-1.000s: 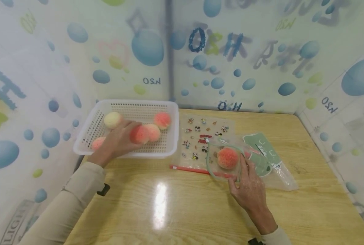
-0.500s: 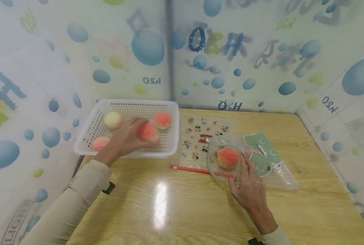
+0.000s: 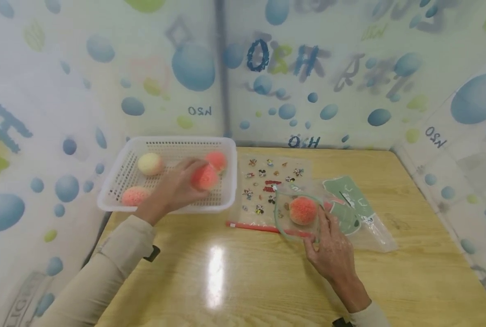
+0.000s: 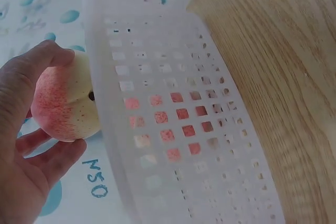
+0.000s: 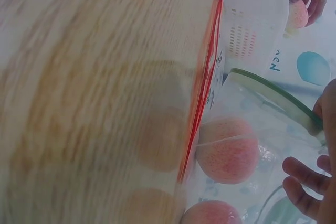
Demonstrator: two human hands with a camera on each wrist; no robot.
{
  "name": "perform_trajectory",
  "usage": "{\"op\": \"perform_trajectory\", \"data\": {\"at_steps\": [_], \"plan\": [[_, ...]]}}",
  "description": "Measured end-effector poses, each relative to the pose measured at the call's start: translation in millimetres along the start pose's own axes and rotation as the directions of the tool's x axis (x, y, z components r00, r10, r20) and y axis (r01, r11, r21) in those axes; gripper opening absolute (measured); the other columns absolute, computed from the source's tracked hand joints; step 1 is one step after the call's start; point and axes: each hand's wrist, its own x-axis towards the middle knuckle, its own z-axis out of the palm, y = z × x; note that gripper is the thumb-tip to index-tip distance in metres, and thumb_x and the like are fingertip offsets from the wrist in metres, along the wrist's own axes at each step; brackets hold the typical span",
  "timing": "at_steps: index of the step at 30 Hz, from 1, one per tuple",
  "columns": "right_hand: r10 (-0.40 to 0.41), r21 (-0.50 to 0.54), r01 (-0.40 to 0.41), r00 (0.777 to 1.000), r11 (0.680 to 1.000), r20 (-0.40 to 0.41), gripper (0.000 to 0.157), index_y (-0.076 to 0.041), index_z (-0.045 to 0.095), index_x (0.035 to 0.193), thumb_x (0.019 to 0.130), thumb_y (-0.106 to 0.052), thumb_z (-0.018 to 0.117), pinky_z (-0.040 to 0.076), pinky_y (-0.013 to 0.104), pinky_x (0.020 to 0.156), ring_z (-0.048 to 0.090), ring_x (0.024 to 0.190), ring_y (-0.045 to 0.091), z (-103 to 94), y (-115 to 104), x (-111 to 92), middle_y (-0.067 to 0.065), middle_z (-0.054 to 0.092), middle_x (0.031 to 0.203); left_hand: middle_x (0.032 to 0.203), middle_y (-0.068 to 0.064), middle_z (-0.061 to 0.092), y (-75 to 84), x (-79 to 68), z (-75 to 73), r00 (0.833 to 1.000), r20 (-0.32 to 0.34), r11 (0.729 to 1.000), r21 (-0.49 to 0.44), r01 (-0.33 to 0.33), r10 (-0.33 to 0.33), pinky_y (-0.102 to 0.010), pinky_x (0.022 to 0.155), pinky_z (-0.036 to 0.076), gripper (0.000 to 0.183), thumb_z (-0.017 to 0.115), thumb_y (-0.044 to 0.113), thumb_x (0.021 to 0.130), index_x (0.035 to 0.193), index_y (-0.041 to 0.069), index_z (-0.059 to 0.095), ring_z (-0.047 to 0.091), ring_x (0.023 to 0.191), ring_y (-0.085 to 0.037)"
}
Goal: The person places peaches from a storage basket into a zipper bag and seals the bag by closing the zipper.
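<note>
In the head view my left hand (image 3: 178, 185) holds a pink-and-cream peach (image 3: 204, 177) raised over the white basket (image 3: 116, 175). The left wrist view shows thumb and fingers curled round this peach (image 4: 63, 100), beyond the basket wall (image 4: 157, 182). My right hand (image 3: 332, 250) pinches the green rim of a clear zip bag (image 3: 283, 227) lying on the table. One peach (image 3: 303, 210) is inside near its mouth. A second peach (image 5: 212, 214) shows lower in the right wrist view; how it lies in the bag is hard to tell.
In the basket sit a pale peach (image 3: 150, 164), a pink peach (image 3: 135, 195) and another red one (image 3: 216, 161). A clear bag with cartoon prints and a red slider (image 3: 252, 226) lies partly under the green-rimmed bag. Patterned walls enclose the wooden table (image 3: 259, 281).
My left hand has lifted the peach out of the basket's middle and drifted slightly right. My right hand keeps its place on the bag.
</note>
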Motion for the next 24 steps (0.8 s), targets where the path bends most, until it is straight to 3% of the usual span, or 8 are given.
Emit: {"op": "perform_trajectory", "data": {"at_steps": [6, 17, 24], "plan": [[-0.011, 0.002, 0.011, 1.000, 1.000, 0.015, 0.072, 0.009, 0.045, 0.146, 0.079, -0.019, 0.051, 0.041, 0.039, 0.037, 0.047, 0.053, 0.027, 0.2, 0, 0, 0.030, 0.054, 0.118, 0.137, -0.011, 0.055, 8.0, 2.6, 8.1, 0.998, 0.008, 0.998, -0.035, -0.058, 0.058, -0.048, 0.099, 0.050, 0.072, 0.088, 0.020, 0.074, 0.138, 0.008, 0.058, 0.057, 0.118, -0.029], [-0.010, 0.003, 0.010, 1.000, 1.000, 0.002, 0.075, 0.007, 0.044, 0.148, 0.078, -0.020, 0.048, 0.044, 0.043, 0.037, 0.055, 0.056, 0.033, 2.2, -1, 3, 0.030, 0.055, 0.118, 0.139, -0.016, 0.055, 22.5, 13.3, 21.2, 0.989, 0.007, 0.989, 0.001, -0.147, 0.147, -0.045, 0.102, 0.049, 0.073, 0.086, 0.023, 0.075, 0.139, 0.003, 0.057, 0.056, 0.121, -0.029], [-0.009, 0.018, 0.008, 1.000, 1.000, 0.019, 0.077, 0.007, 0.043, 0.148, 0.077, -0.019, 0.056, 0.045, 0.043, 0.039, 0.058, 0.061, 0.035, 4.3, -2, 3, 0.030, 0.053, 0.121, 0.140, -0.013, 0.053, 35.7, 23.8, 24.7, 0.987, 0.041, 0.988, 0.012, -0.155, 0.154, -0.046, 0.100, 0.050, 0.074, 0.084, 0.028, 0.077, 0.142, 0.006, 0.055, 0.054, 0.123, -0.029]]}}
